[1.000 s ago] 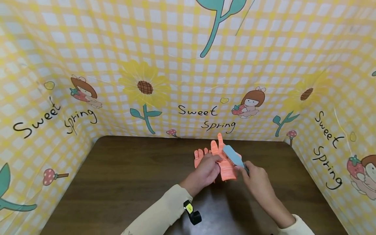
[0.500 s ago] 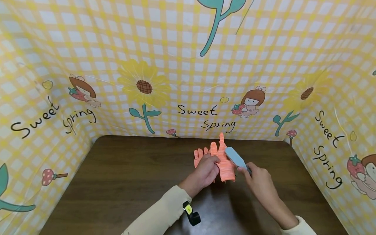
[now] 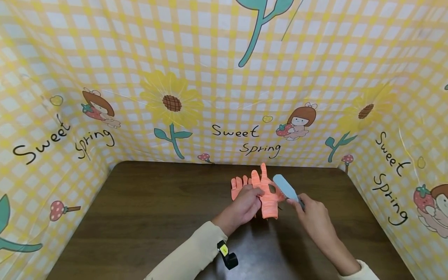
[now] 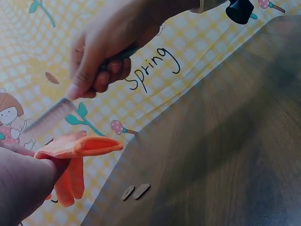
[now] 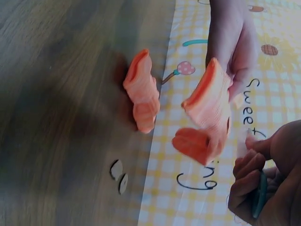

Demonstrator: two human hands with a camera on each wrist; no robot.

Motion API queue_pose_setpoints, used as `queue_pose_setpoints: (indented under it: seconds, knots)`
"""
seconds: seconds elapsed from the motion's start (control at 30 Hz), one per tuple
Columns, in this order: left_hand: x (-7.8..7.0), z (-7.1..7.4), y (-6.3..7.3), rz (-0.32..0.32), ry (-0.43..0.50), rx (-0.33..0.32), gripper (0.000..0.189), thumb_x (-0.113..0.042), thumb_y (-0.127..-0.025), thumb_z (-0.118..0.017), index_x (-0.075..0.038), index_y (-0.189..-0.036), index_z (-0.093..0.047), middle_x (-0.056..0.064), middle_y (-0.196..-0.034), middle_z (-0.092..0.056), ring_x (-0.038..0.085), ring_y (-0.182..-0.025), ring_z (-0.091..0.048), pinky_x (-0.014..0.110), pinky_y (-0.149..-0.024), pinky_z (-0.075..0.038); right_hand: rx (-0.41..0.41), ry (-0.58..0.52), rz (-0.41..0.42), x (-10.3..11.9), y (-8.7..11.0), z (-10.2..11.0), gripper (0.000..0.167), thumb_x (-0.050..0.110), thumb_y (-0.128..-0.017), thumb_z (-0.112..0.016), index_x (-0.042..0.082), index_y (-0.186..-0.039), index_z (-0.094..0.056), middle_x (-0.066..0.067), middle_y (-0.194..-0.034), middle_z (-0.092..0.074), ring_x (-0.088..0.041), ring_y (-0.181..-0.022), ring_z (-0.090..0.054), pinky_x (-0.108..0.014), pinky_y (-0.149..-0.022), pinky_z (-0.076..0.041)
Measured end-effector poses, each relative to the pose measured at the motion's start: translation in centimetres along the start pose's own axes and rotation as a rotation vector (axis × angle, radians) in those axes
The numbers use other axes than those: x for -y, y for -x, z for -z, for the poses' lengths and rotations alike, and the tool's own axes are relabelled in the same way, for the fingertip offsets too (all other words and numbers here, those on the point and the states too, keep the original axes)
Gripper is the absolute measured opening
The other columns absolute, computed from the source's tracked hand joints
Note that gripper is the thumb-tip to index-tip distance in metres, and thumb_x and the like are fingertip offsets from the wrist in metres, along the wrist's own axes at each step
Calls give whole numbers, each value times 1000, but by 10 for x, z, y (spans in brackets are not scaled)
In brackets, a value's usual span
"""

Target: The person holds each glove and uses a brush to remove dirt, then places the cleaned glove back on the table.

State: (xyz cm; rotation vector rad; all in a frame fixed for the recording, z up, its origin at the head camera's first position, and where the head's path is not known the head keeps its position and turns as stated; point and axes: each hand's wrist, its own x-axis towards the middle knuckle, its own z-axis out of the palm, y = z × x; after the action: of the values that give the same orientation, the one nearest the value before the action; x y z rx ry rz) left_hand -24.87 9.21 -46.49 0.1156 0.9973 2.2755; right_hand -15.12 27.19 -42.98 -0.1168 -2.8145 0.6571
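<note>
My left hand (image 3: pixel 246 202) pinches an orange knitted glove (image 3: pixel 270 208) above the table, thumb on top. A dark gap shows in the glove near its right side. My right hand (image 3: pixel 313 214) grips the handle of a light blue brush (image 3: pixel 285 186), whose bristles (image 4: pixel 52 115) point down in the left wrist view. The brush head is at the glove's right edge; I cannot tell whether they touch. A second orange glove (image 5: pixel 145 96) lies on the table beyond my left hand, partly hidden by it in the head view.
The dark brown wooden table (image 3: pixel 150 217) is enclosed by a yellow checked cloth (image 3: pixel 224 101) at the back and sides. Two small flat pale pieces (image 5: pixel 123 183) lie on the table in both wrist views. A black strap device (image 3: pixel 228 254) sits on my left sleeve.
The brush has slid right across the held glove to its edge, uncovering the dark gap. My right hand has shifted slightly right; my left hand has barely moved.
</note>
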Motion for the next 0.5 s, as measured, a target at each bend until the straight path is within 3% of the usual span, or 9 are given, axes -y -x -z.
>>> queue_pose_setpoints:
  seconds: [0.2,0.5]
  knots:
    - [0,-1,1,-8,2,32,56,11,-98,-33,8,-151,-15,19,-163,-19,27,-153,-17,46,-128,-18,35,3,42,7,1,-5,26,27,-99,-67,1,-98,-65,4,-61,-41,-9,-53,-38,-22,-47,-29]
    - [-4,3,4,9,5,22,59,11,-97,-32,6,-151,-12,18,-164,-16,27,-154,-14,44,-128,-17,52,19,17,5,-1,-5,29,28,-100,-65,-1,-102,-67,3,-60,-41,-10,-52,-37,-22,-46,-28]
